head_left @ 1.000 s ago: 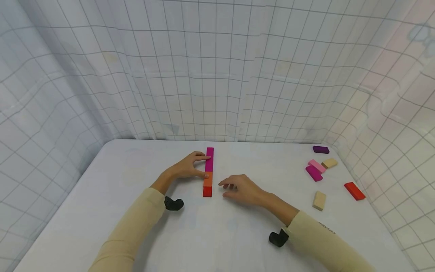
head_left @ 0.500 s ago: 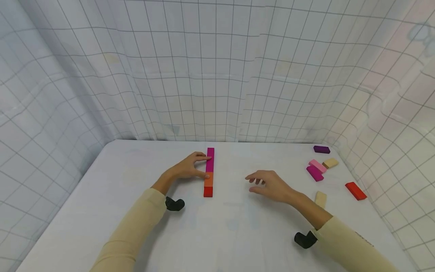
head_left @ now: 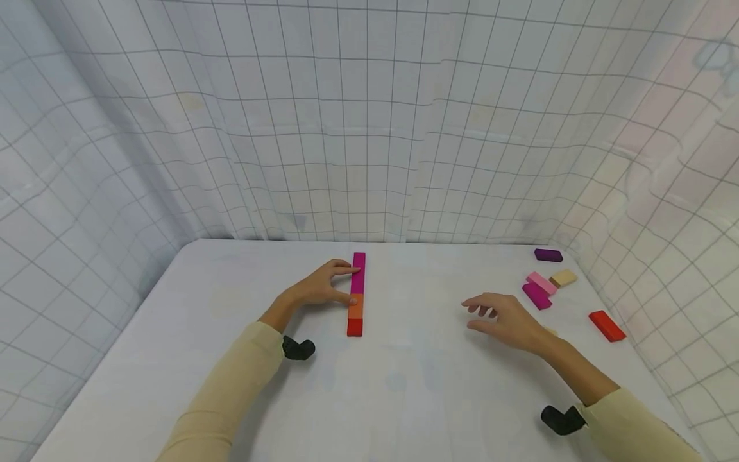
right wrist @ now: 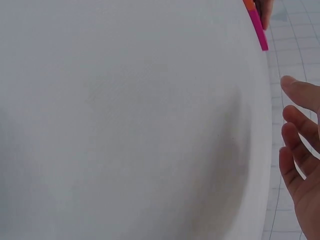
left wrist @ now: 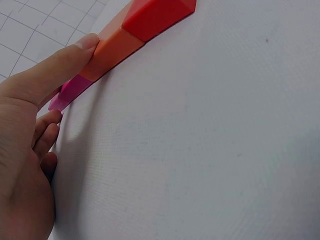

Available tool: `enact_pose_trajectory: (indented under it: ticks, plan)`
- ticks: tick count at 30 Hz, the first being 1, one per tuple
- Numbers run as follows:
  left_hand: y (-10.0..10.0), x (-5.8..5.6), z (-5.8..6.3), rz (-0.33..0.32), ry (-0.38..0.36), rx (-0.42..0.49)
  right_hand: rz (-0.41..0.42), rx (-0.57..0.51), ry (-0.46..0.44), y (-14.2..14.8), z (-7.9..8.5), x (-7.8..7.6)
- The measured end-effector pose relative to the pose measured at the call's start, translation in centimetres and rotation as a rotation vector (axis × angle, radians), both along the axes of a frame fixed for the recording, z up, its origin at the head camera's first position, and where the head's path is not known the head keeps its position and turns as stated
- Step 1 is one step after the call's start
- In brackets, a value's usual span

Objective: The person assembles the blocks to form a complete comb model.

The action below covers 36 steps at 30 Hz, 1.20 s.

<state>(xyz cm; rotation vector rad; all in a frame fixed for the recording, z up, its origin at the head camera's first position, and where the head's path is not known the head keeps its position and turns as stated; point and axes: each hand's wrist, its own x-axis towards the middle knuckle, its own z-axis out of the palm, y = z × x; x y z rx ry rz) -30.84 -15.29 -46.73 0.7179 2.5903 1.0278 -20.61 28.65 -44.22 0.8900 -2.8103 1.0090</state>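
Near the middle of the table, a straight row of coloured blocks runs away from me in the head view. A red block [head_left: 355, 328] forms the near end, followed by an orange block [head_left: 356, 310] and a magenta stretch [head_left: 358, 283]. My left hand [head_left: 314, 285] lies at the row's left side, its thumb touching the orange block [left wrist: 116, 50] and a forefinger on the magenta part. The other left fingers bend loosely beside the row in the left wrist view. Over the table to the right hovers my right hand [head_left: 510, 322], holding nothing, fingers spread and slightly bent.
Loose blocks lie at the right: purple [head_left: 548, 255], tan [head_left: 563, 277], pink [head_left: 541, 283], magenta [head_left: 537, 296] and red [head_left: 607, 326]. Another tan block is mostly hidden behind the right hand. Gridded white curtains [head_left: 369, 128] enclose the table's back and sides.
My right hand has moved steadily rightward, away from the row and toward the loose blocks, now covering most of the nearer tan block. My left hand and the row have stayed put.
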Motion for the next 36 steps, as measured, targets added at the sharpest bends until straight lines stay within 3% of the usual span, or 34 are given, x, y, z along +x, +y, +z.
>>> enact_pose_trajectory:
  ticks: [16, 21, 30, 36]
  plan:
    - [0.0, 0.2, 0.3, 0.007, -0.005, -0.008, -0.201, 0.046, 0.001, 8.3, 0.0, 3.0]
    - [0.0, 0.2, 0.3, 0.014, -0.003, -0.003, -0.249, 0.111, -0.008, 10.3, -0.4, 3.7]
    - [0.1, 0.4, 0.2, 0.016, -0.007, -0.008, -0.270, 0.155, -0.048, 11.9, -2.4, 4.4]
    - [0.0, 0.3, 0.2, 0.017, -0.009, -0.006, -0.296, 0.184, -0.046, 11.8, -2.3, 4.4]
